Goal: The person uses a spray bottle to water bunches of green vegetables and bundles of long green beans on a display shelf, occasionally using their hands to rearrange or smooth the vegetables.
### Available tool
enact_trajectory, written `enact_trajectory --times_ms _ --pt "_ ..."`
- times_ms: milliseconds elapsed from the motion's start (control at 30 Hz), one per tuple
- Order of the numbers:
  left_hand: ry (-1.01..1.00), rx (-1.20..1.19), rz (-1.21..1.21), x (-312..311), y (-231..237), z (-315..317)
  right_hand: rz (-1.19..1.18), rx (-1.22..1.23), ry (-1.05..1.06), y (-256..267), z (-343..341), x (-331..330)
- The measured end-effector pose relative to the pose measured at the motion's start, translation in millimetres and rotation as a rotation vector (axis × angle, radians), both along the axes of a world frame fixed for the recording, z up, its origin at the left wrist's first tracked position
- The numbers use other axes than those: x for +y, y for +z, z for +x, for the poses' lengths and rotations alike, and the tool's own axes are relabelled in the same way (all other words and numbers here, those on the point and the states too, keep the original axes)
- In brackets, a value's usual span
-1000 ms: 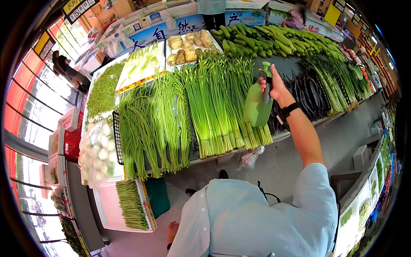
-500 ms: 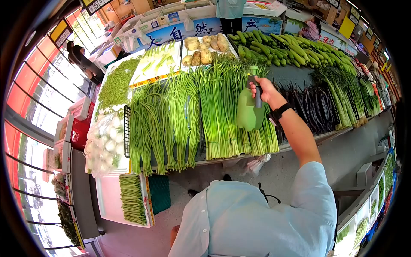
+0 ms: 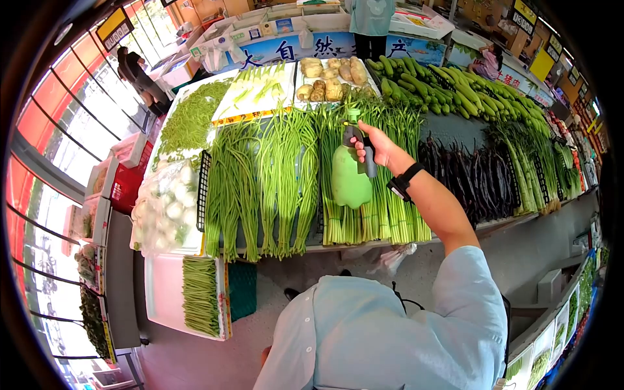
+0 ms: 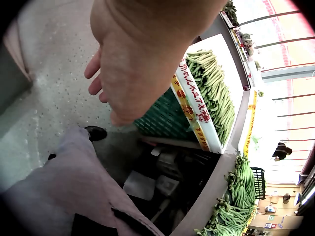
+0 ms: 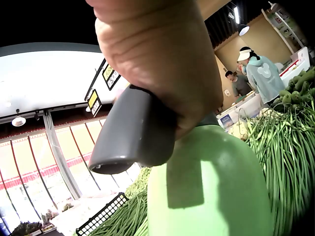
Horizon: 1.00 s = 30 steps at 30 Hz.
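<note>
A green spray bottle (image 3: pixel 351 177) with a dark handle is held upright over bundles of green stalks (image 3: pixel 388 214) in the head view. My right hand (image 3: pixel 377 147) grips that handle, its fingers curled round it. Up close in the right wrist view, the hand (image 5: pixel 162 64) covers the top of the grey handle (image 5: pixel 133 132), above the green bottle body (image 5: pixel 209 187). My left hand (image 4: pixel 130 73) hangs in the air with fingers loosely bent and holds nothing, near a white box (image 4: pixel 197 105) of green beans (image 4: pixel 211 88).
Long beans (image 3: pixel 234 188) lie left of the stalks, with bagged white vegetables (image 3: pixel 170 211) beyond a black rack (image 3: pixel 203 192). Dark eggplants (image 3: pixel 468 172) lie to the right. Potato-like roots (image 3: pixel 333 78) and green gourds (image 3: pixel 455 88) sit at the back. A person (image 3: pixel 371 26) stands behind the stall.
My right hand has carried the spray bottle leftward, from the stalks' right edge to above their left part. The view has shifted, and the left hand has almost left the head view.
</note>
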<state>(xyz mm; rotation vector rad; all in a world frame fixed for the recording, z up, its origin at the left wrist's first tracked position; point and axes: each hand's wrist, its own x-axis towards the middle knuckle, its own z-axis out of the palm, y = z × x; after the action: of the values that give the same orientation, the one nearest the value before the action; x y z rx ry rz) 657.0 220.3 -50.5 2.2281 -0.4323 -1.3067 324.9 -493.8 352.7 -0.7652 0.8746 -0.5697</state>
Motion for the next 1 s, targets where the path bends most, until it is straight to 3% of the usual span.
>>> enact_trajectory --times_ms 200,333,400,567,700,800,867,1000 --pt "-0.006 0.023 -0.004 7 -12 28 0.027 -0.04 -0.073 -9 -18 -4" --pt "-0.146 -0.025 -0.061 -10 -8 52 0.024 -0.007 -0.225 -13 -58 -4" --pt "-0.058 -0.033 0.017 -36 24 50 0.021 0.028 -0.278 -18 -71 -5" --pt "-0.149 -0.09 -0.024 -84 65 46 0.031 -0.016 -0.482 -13 -137 16" --pt "-0.25 -0.116 -0.038 -104 63 56 -0.05 -0.045 -0.549 -4 -160 37" --pt "-0.32 -0.156 -0.043 -104 53 56 -0.095 -0.045 -0.498 27 -158 77" --pt "-0.336 -0.179 0.004 -119 107 30 -0.305 0.041 -0.381 26 -161 112" --pt "-0.303 -0.178 -0.012 -94 110 20 -0.476 0.235 -0.064 18 -157 161"
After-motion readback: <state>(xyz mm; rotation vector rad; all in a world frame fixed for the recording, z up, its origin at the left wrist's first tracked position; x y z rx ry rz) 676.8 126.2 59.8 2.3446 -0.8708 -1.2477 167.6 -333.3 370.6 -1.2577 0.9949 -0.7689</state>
